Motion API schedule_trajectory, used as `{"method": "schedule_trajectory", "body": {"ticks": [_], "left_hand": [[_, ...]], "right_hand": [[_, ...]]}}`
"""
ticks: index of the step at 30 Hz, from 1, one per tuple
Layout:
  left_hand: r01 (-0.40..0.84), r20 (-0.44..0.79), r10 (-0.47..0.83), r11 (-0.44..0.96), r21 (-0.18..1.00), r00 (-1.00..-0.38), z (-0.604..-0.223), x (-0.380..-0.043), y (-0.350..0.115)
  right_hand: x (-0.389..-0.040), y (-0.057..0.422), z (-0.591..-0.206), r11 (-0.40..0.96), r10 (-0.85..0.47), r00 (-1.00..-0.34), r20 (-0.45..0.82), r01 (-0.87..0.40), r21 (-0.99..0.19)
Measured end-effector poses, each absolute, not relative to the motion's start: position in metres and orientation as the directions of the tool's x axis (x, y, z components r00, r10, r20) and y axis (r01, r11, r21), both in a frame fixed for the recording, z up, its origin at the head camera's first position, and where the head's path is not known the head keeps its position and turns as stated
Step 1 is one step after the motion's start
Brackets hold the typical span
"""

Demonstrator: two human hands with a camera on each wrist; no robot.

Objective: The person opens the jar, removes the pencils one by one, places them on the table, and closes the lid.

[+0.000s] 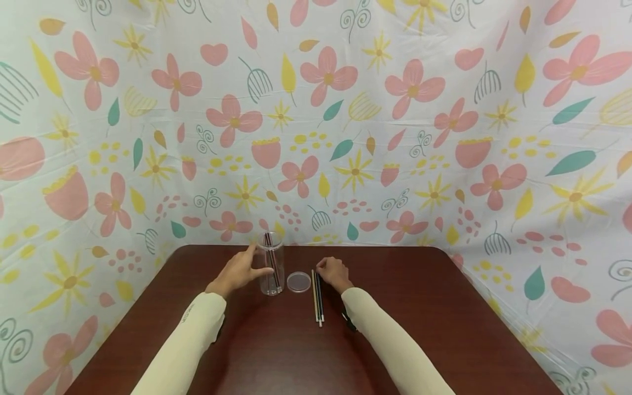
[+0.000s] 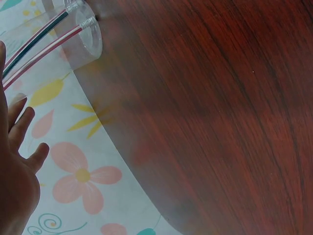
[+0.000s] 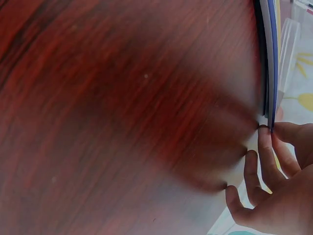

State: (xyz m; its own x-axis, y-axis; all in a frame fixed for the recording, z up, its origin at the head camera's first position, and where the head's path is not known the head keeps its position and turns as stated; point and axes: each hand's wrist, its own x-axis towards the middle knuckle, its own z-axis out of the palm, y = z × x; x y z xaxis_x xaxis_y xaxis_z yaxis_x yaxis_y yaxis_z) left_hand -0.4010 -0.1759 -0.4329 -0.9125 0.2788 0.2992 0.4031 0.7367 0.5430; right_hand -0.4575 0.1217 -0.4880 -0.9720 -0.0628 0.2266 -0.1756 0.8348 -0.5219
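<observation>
My left hand [image 1: 239, 271] holds a clear jar [image 1: 280, 271] standing upright, its thumb across the front and the other fingers at the left side, partly hidden. Inside lean striped pencils [image 2: 45, 56], their eraser ends at the jar's bottom. My right hand [image 1: 336, 273] is at the far end of a small row of pencils [image 1: 317, 299] on the table. In the right wrist view, thumb and index finger pinch the tip of a blue pencil [image 3: 275, 68], beside a black pencil [image 3: 261, 54]. The other right fingertips touch the tabletop.
A round clear lid [image 1: 298, 282] lies flat between the jar and the row of pencils. Everything stands on a dark reddish-brown table [image 1: 395, 312], near its far edge. A flower-printed cloth [image 1: 316, 137] hangs behind and around the sides.
</observation>
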Motion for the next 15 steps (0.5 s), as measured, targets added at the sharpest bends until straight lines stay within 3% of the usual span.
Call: {"method": "schedule_trajectory", "body": {"ticks": [15], "left_hand": [[0.385,0.281,0.270,0.738,0.554,-0.921,-0.4338,-0.4025,-0.1765]], "right_hand": [[-0.4571,0.1187,-0.4893,0.860,-0.066,-0.970,0.236,-0.175,-0.480]]}}
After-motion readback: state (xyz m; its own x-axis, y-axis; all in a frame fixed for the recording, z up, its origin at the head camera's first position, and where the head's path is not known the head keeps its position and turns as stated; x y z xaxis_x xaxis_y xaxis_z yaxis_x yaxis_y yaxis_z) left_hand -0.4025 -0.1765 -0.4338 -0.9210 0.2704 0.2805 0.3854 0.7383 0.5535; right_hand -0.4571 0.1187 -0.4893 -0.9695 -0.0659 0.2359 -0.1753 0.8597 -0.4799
